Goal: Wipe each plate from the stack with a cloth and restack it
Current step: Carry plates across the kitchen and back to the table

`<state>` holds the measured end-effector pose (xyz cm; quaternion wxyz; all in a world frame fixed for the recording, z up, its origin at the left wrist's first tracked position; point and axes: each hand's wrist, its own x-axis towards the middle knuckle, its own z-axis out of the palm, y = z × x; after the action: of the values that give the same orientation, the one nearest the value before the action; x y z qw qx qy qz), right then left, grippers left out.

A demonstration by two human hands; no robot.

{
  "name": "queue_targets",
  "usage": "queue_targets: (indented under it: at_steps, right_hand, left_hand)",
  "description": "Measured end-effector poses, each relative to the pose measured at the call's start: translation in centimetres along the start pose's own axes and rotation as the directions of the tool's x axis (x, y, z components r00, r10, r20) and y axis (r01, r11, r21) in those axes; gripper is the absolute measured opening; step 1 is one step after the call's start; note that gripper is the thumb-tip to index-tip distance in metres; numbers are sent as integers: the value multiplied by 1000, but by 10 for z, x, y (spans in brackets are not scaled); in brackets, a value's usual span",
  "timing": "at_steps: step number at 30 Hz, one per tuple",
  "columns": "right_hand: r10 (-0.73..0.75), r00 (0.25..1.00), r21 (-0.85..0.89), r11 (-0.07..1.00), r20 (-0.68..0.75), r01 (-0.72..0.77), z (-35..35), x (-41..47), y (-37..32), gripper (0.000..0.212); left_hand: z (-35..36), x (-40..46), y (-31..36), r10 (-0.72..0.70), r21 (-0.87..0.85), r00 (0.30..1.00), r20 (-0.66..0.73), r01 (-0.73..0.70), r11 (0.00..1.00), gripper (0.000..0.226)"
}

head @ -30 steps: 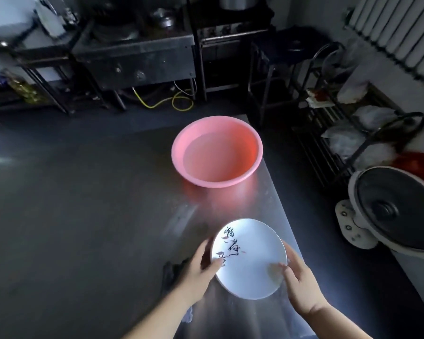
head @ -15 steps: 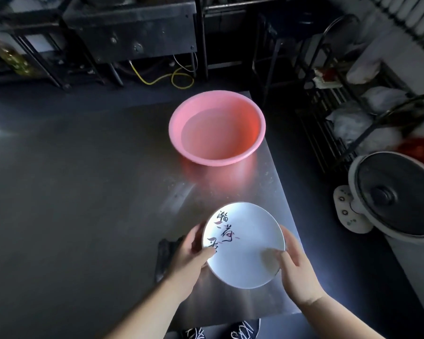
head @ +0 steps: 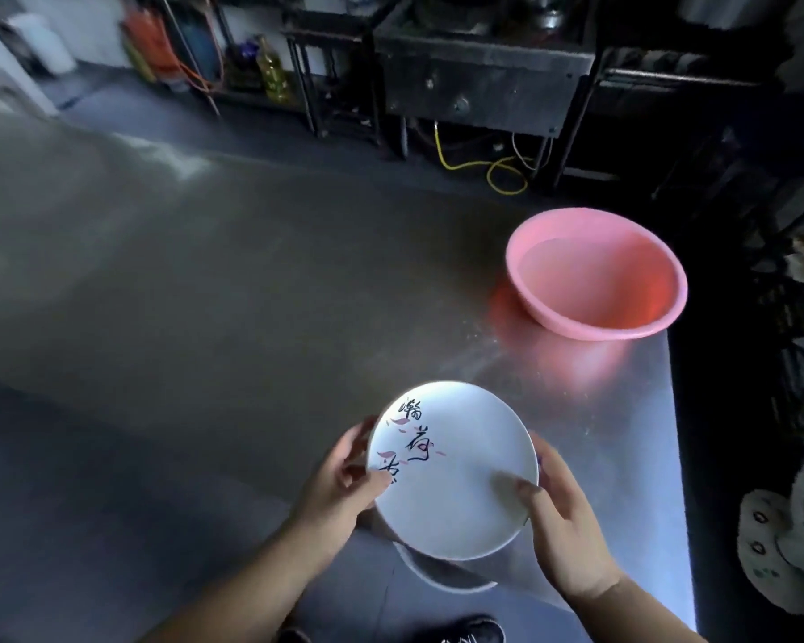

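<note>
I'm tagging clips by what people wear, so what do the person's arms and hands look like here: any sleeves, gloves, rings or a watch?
Both forearms are bare up to the bottom edge of the picture; no sleeve shows. The left hand and the right hand wear no gloves. No ring, watch or wristband shows on the parts in view. The fingernails look short and plain, though the dim light hides fine detail.

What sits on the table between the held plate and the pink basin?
Nothing: in the head view, only bare steel table, carrying the basin's reddish reflection, separates the plate from the pink basin.
</note>
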<state>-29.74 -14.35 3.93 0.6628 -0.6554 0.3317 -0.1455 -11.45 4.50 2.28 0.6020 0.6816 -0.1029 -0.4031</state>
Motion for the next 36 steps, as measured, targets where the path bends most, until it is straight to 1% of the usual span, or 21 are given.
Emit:
queue_targets:
  at_steps: [6,9,11,12,13,15,16,18,20,22,25,27,29,30,34,36]
  right_hand:
    - [-59,984,-77,994,166,73,105,-5,-7,56]
    - [-71,969,-43,996,235,84,177,-14,-14,54]
    - [-55,951,-21,998,303,65,227,-22,-18,53]
    - [-54,933,-17,998,355,64,271,-28,-17,53]
    - [-50,923,-7,998,383,57,293,-29,-13,53]
    - [-41,906,32,999,421,30,315,-32,-14,57]
    - [-34,895,27,999,445,24,346,-34,-13,59]
    - [-28,875,8,1000,483,28,409,-40,-13,57]
    - [-3,823,-2,1000,568,5,470,-46,-13,56]
    - [5,768,-16,1000,641,6,526,-52,-11,57]
    - [-6,707,-50,997,707,58,597,-62,-10,56]
    - [-3,665,-62,995,747,75,639,-68,-12,56]
    - [32,618,-97,993,786,71,678,-71,-15,65]
    - [37,594,-100,992,803,73,699,-70,-16,66]
    - [62,526,-113,991,848,66,781,-63,-23,56]
    - [49,502,-106,991,863,86,823,-50,-28,58]
  left_hand:
    - [-104,-54,-8,33,-106,989,-145,-49,993,79]
    - [-169,-87,-20,40,-135,971,-236,-73,988,68]
    - [-214,-109,-28,38,-156,955,-295,-88,984,63]
    - [-255,-128,-35,29,-162,941,-338,-88,983,64]
    - [-275,-138,-39,26,-165,931,-364,-92,982,65]
    - [-297,-148,-41,34,-175,922,-386,-110,978,72]
    - [-323,-165,-47,39,-189,906,-421,-129,973,75]
    - [-373,-195,-56,21,-226,856,-516,-160,961,74]
    - [-416,-223,-70,-24,-269,784,-620,-183,946,76]
    - [-454,-251,-81,-41,-268,736,-676,-193,944,78]
    - [-501,-285,-95,-53,-264,658,-751,-225,938,73]
    - [-529,-302,-102,-81,-285,608,-790,-246,926,69]
    - [-555,-313,-107,-113,-310,562,-820,-269,912,66]
    - [-569,-317,-109,-128,-318,538,-833,-276,907,66]
    - [-628,-321,-109,-167,-336,465,-869,-310,890,67]
    - [-663,-315,-106,-175,-334,434,-884,-322,886,68]
